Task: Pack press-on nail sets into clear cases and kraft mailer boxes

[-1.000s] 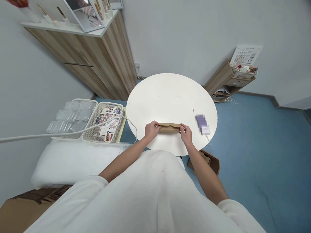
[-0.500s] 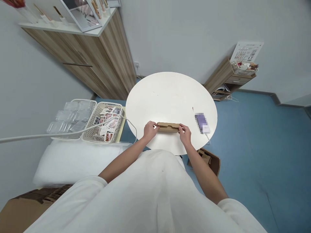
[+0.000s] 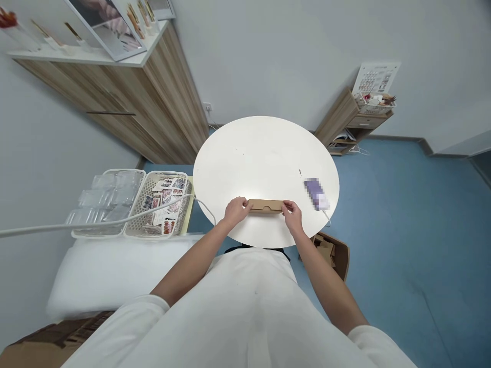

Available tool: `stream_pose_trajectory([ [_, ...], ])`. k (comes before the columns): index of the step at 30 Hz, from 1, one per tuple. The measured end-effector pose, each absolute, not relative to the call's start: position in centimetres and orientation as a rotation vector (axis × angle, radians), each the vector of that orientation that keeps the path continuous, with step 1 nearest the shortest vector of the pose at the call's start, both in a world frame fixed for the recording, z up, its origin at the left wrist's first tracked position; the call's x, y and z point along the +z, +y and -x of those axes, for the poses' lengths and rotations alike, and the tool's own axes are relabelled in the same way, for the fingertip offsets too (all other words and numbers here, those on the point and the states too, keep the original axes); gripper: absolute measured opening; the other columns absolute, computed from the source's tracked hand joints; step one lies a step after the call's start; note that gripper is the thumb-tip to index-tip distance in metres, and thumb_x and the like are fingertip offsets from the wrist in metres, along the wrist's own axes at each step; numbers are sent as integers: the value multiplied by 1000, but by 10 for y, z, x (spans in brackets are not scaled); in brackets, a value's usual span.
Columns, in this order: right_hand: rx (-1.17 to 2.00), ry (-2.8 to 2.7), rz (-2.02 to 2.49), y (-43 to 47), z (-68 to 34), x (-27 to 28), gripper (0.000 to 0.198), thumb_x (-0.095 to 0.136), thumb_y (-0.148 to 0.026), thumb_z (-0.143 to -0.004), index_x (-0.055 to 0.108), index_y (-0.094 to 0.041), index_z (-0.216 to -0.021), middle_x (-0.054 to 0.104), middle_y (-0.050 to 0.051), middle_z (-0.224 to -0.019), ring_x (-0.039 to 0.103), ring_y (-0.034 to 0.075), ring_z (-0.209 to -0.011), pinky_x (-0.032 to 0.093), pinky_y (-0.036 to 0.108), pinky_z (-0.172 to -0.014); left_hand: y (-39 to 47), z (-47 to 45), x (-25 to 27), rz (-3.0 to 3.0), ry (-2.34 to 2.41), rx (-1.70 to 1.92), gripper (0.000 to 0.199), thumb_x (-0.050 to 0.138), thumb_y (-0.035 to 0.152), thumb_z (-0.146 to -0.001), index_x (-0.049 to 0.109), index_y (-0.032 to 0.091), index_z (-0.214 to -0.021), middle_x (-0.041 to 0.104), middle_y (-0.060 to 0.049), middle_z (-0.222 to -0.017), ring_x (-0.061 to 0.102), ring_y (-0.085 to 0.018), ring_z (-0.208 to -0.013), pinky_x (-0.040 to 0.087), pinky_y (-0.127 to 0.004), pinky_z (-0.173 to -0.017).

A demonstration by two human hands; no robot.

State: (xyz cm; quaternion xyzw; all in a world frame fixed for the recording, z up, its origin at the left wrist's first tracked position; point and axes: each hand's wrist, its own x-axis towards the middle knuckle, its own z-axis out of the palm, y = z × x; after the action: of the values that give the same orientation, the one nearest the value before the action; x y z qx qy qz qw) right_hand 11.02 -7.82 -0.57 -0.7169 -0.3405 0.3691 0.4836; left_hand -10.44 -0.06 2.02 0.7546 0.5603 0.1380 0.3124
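Observation:
A small brown cardboard box (image 3: pixel 265 206) is held at the near part of the round white table (image 3: pixel 264 153). Its lid looks closed, with a curved thumb notch in the side facing me. My left hand (image 3: pixel 237 210) grips the left end of the box, thumb on the near side. Around the right end are the fingers of my right hand (image 3: pixel 292 214). To the right of the box lies a phone-like purple item (image 3: pixel 316 193), blurred out, with a white cable at its lower end.
White baskets at left hold clear plastic cases (image 3: pixel 103 197) and printed nail cards (image 3: pixel 168 199); a white cable (image 3: pixel 126 218) crosses them. An open carton (image 3: pixel 341 255) with cardboard pieces stands on the floor right of the table. A wooden cabinet (image 3: pixel 126 110) and a small shelf (image 3: pixel 345 120) stand beyond.
The box's lid, slightly raised before, now lies down, and the notch in the near side shows plainly. Both hands stay at its ends. The camera view has shifted a little.

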Motion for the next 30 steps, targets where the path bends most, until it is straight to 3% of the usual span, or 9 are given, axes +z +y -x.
stream_pose_trajectory([
  [3,959,-752,1722,-84,-109,-8,47,58,-43,-71,53,-19,-111,57,7,-100,55,17,-88,50,31,-68,-5,109,10,-1872,1470,358,28,51,44,-76,56,18,-66,58,-3,-70,54,-16,-66,38,-26,-58],
  [7,1073,-763,1749,-90,-109,-9,53,54,-47,-73,49,-22,-119,52,9,-113,54,18,-92,51,30,-67,-7,111,-1,-1555,1397,417,42,54,45,-76,55,18,-108,61,-5,-93,59,-15,-74,44,-26,-64],
  [9,1090,-797,1789,-94,-108,-10,52,48,-48,-77,47,-24,-123,49,10,-121,52,19,-98,51,31,-70,-10,111,-5,-1524,1347,427,47,51,44,-79,50,19,-119,59,-7,-103,59,-15,-79,46,-28,-71],
  [13,1000,-859,1824,-105,-103,-15,50,44,-45,-80,46,-24,-125,49,10,-124,51,21,-104,49,36,-77,-24,108,-12,-1566,1325,505,46,46,40,-84,48,19,-125,55,-10,-112,58,-17,-87,46,-32,-80],
  [18,900,-783,1801,-128,-103,-20,43,47,-35,-79,49,-21,-119,52,11,-122,54,20,-104,48,37,-83,-47,99,-22,-1542,1232,598,46,53,30,-80,46,21,-125,54,-11,-119,58,-19,-99,48,-34,-83],
  [24,874,-635,1875,-153,-108,-29,36,47,-30,-75,52,-18,-110,58,11,-113,55,21,-105,46,36,-84,-65,81,-31,-1513,1259,460,51,55,24,-78,42,21,-127,52,-11,-125,56,-23,-107,48,-34,-82],
  [27,870,-613,1995,-156,-114,-31,41,48,-36,-76,51,-18,-112,58,11,-113,55,21,-99,46,36,-81,-67,75,-30,-1568,1321,313,53,56,32,-78,41,18,-128,51,-13,-127,59,-24,-101,48,-36,-81],
  [30,872,-684,2131,-149,-125,-31,51,46,-44,-78,46,-18,-122,55,11,-116,55,19,-86,46,36,-77,-63,70,-27,-1572,1398,221,59,52,41,-80,37,17,-132,47,-16,-129,63,-20,-83,48,-37,-79],
])
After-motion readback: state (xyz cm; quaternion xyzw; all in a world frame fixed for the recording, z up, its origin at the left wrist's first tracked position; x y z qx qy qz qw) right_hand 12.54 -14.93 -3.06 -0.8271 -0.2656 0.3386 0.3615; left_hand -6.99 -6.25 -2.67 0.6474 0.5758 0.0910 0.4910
